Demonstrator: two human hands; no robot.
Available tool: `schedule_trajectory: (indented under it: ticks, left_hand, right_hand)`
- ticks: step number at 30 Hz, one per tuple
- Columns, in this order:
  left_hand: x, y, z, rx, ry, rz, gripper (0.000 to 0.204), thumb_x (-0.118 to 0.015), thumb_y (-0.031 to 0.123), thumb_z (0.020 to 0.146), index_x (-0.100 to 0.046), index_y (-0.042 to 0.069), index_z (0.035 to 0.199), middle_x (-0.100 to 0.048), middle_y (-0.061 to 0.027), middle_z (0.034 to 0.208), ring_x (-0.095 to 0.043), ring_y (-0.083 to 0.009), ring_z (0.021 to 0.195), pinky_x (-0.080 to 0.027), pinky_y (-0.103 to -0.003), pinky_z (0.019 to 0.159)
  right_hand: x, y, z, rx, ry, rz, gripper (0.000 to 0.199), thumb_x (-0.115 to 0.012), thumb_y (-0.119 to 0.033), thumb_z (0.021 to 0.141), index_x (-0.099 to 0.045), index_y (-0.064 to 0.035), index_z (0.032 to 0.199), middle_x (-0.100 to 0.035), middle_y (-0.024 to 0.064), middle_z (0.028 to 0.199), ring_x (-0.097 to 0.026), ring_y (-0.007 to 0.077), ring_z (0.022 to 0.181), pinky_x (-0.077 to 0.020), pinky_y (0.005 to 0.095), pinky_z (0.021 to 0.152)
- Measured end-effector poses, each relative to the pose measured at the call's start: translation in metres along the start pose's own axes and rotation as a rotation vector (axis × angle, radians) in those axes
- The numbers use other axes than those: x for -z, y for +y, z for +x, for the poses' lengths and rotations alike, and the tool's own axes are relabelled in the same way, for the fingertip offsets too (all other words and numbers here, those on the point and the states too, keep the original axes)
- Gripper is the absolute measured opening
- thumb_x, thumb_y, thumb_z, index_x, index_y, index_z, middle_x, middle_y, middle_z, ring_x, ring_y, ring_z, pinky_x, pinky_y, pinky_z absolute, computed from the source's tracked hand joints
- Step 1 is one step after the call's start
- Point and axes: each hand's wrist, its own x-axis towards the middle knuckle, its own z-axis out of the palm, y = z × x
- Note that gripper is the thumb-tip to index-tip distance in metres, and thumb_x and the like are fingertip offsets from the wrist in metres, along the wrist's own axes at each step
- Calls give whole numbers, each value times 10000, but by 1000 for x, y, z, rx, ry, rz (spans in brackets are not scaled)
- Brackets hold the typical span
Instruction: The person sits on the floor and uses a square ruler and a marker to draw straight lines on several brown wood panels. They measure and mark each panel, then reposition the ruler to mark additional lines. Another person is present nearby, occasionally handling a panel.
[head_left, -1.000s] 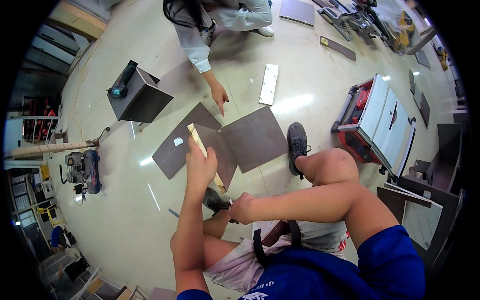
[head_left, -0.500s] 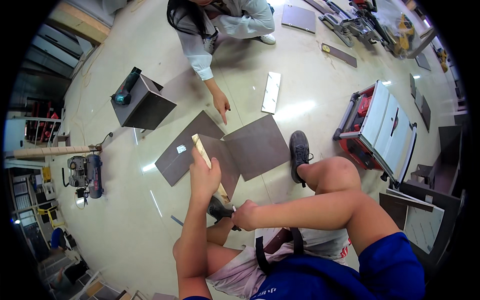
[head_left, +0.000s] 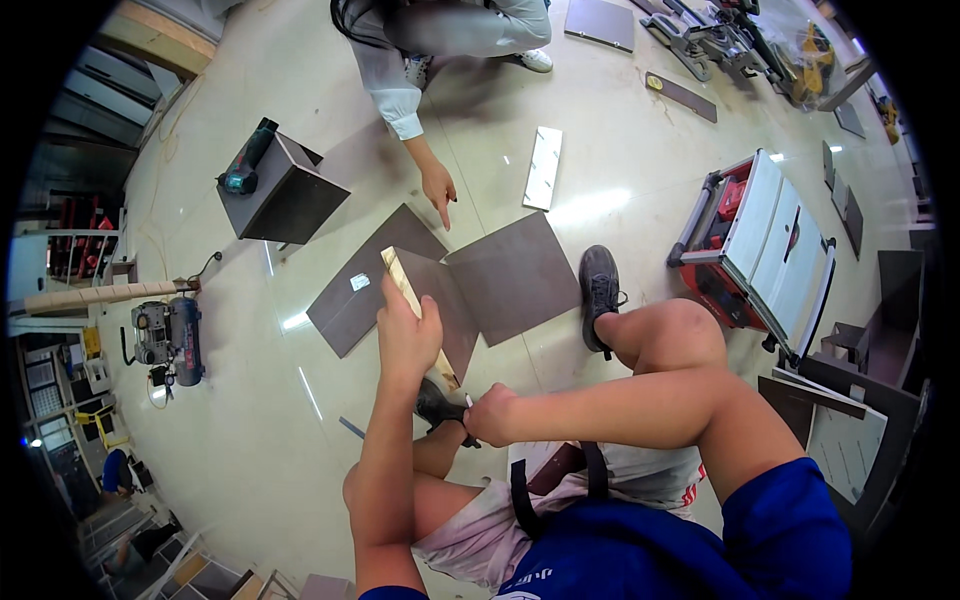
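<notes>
My left hand (head_left: 408, 335) is closed on the near end of a brown board (head_left: 447, 305), which stands on edge with its pale wood edge upward. A flat brown panel (head_left: 515, 280) meets this board on the right, and another brown panel (head_left: 345, 312) with a small white label lies to its left. Close to the board's near corner, my right hand (head_left: 490, 415) is closed around a small white-tipped stick whose kind I cannot make out. Beyond the boards, a co-worker's hand (head_left: 438, 188) points a finger down at where the panels meet.
A cordless drill (head_left: 246, 172) rests on a dark box (head_left: 290, 200) at the left. On the right stands a table saw (head_left: 765, 245). A white strip (head_left: 543, 168) lies on the floor, an air compressor (head_left: 170, 340) stands far left, and my shoe (head_left: 598, 295) is beside the right panel.
The view has shifted slightly, so the floor items sit a little higher. Both my hands keep their holds, and the co-worker's finger still points at the boards.
</notes>
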Motion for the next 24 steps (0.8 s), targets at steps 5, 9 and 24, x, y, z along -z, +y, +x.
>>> schedule_trajectory:
  ticks: [5,9,24]
  left_hand:
    - [6,-6,-6,-31,0,24,550,-558,118,893,-344,-73,1362,-670,-334,946,-656,-519,898,-530,-529,772]
    - [6,-5,-8,-9,-20,83,573,-572,139,884,-340,-63,1368,-670,-337,940,-655,-523,894,-530,-538,786]
    - [20,-40,-40,54,139,6,576,-580,229,882,-413,20,1391,-648,-322,1175,-633,-481,1106,-506,-497,938]
  right_hand:
    - [-1,-2,-2,4,-34,27,347,-632,-169,858,-645,-11,1167,-730,92,1069,-719,285,1003,-566,470,773]
    - [-12,20,0,-72,-109,54,339,-624,-164,844,-682,-20,1145,-720,139,1124,-707,325,1032,-568,484,821]
    - [-96,-18,-203,-105,1053,452,410,-589,-89,919,-538,-9,1318,-693,211,1067,-664,378,977,-529,449,846]
